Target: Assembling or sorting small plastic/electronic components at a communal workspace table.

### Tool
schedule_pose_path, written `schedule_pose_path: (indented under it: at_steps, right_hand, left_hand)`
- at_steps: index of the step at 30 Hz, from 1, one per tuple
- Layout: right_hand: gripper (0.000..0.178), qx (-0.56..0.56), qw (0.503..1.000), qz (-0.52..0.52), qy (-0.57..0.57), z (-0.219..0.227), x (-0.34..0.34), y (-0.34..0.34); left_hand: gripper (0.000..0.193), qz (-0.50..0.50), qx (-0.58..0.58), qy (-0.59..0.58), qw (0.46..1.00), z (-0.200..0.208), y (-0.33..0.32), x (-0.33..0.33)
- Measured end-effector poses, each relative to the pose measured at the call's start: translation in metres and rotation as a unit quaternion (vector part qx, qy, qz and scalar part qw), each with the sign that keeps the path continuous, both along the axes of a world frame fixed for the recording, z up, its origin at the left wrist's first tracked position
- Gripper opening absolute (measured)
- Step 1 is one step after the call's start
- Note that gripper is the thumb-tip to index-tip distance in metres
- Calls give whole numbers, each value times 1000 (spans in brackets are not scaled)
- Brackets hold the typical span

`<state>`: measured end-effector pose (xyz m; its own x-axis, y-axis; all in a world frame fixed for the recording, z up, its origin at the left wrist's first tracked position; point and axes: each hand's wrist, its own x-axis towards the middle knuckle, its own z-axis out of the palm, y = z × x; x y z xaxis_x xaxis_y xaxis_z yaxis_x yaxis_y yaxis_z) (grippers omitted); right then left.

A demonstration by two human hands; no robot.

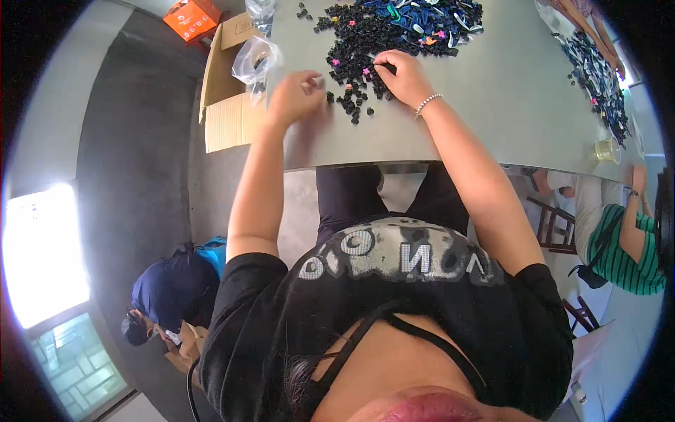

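Observation:
A heap of small black pieces (344, 50) is spread over the grey table (457, 119), with a few pink, yellow and orange ones among them. At the near edge of the heap, my right hand (406, 79) has its thumb and index finger bent together among the black pieces. What lies between the fingertips is hidden. My left hand (295, 98) is left of the heap, just above the table's left edge, with its fingers curled in. Its fingertips are blurred, and I cannot make out anything held. Loose black pieces (349, 105) lie between the two hands.
Beyond the black heap are blue, white and green slim pieces (422, 17). An open cardboard box (228, 116) with a clear plastic bag (254, 62) adjoins the table's left edge. Another pile (598, 77) and a small cup (606, 150) are at right. Co-workers sit nearby.

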<state>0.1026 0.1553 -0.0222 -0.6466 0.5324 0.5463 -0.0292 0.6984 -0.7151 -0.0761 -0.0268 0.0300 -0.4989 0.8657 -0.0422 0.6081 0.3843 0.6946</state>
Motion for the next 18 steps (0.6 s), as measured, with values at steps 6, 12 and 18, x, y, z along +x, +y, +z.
schedule_pose_path:
  at_steps: [6,12,18]
  right_hand:
    - [12,16,999,-3,-36,-3,0,2]
    - [10,6,1000,7,2,1,-1,-1]
    - [8,12,1000,-4,-4,3,1,-3]
  left_hand:
    - [31,-63,74,154,983,-11,-4,36]
    - [22,-35,85,189,978,-20,4,29]
    - [18,63,122,91,986,-3,14,2]
